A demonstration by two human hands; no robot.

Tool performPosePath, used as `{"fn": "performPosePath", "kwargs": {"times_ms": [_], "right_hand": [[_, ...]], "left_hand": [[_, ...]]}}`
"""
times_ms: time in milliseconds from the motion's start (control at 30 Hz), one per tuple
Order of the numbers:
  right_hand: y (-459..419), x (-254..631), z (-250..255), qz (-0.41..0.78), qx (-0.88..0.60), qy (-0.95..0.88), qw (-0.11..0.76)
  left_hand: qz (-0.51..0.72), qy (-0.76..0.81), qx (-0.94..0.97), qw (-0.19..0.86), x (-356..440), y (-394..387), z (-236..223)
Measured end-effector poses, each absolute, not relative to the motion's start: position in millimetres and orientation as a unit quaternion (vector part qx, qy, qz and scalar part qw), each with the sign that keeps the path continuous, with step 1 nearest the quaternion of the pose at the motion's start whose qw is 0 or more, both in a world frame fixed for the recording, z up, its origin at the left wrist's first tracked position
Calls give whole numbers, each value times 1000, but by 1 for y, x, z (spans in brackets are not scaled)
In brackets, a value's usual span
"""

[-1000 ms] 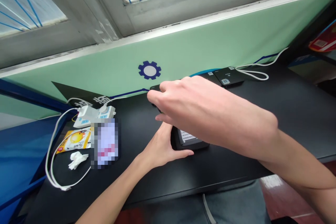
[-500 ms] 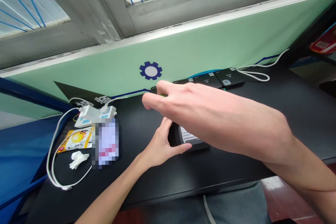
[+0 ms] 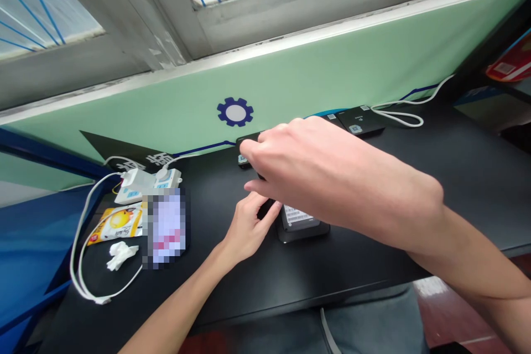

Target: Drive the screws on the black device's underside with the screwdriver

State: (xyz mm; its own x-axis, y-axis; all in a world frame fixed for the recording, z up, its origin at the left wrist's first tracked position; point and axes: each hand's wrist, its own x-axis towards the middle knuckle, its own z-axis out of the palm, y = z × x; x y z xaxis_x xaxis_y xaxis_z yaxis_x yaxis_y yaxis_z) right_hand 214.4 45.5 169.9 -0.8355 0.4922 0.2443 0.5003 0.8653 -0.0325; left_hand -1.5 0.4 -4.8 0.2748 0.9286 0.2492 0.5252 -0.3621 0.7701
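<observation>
A black flat device [image 3: 302, 223] with a white barcode label lies on the black table [image 3: 435, 177]. My left hand [image 3: 248, 228] is at its left end, thumb and fingers pinched on a black part of it. My right hand [image 3: 307, 166] reaches across above it. Its index finger and thumb are curled around a second black device [image 3: 243, 159] near the green wall panel [image 3: 332, 72]. My right hand and forearm hide most of both devices.
More black devices [image 3: 360, 121] lie at the back right beside a white cable [image 3: 400, 116]. At the left lie a white power strip [image 3: 143, 183], a yellow packet [image 3: 114, 221], a blurred phone [image 3: 166, 228], a crumpled tissue [image 3: 121, 252] and a looped white cable [image 3: 81, 265].
My left hand has slid from gripping the labelled device's near left corner to pinching its left end. My right hand's fingers have curled in and down onto the rear device.
</observation>
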Motion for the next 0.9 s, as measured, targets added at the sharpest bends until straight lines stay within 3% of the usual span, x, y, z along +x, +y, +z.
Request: {"fn": "performPosePath", "kwargs": {"times_ms": [233,533,767,900], "right_hand": [[46,215,156,9,-208,-961,184],[48,239,171,127,-158,-966,160],[46,222,165,13,-214,-960,179],[48,222,163,9,-208,-959,190]], "left_hand": [[354,515,731,273,-6,-1,-8],[382,479,740,279,3,6,-4],[392,490,734,259,0,6,-9],[386,490,738,258,-2,6,-8]]}}
